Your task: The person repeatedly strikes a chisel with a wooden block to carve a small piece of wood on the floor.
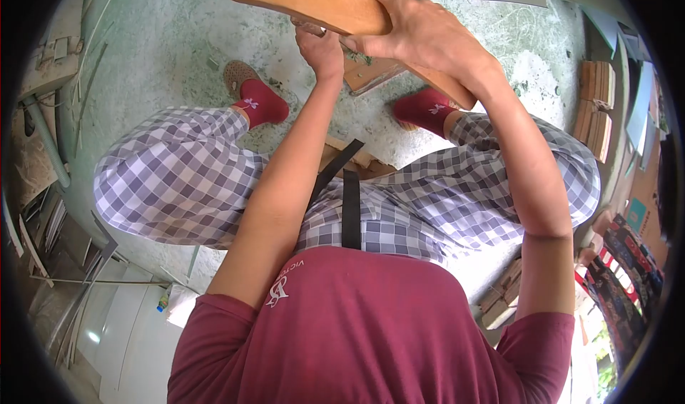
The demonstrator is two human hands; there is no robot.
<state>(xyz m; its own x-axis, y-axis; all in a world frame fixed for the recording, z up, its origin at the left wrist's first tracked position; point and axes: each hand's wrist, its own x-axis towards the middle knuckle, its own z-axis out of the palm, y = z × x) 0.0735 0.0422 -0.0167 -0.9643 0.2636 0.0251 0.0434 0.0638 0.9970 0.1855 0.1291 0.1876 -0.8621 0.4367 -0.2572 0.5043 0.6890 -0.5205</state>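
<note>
A: Setting? A rough concrete floor [178,40], pale and dusty, is filling the upper part of the head view. Thin strips and offcuts are leaning along the left edge, and stacked wooden blocks [596,108] are sitting at the right, well apart from the person.

B: Posture?

A: The person is sitting, knees spread, in checked trousers [178,183] and a maroon shirt [357,318]. Both feet are in red socks; the left foot is resting on a brown sandal [239,76]. Another wooden piece [371,72] is lying on the floor between the feet.

B: What are the hands doing?

A: The right hand [421,33] is wrapping firmly around a curved wooden board [321,4], fingers over its top face, thumb side toward the camera. The board is being held up in front of the body, above the floor, running from the upper left down to the right past the wrist.

B: And the left?

A: The left hand [321,51] is closing into a fist just under the board, touching its underside. It seems to be gripping a small tool, but only a sliver of it is showing, so I cannot tell what it is.

B: Anything else near?

A: More wood scraps are lying by the right thigh, lower right.
</note>
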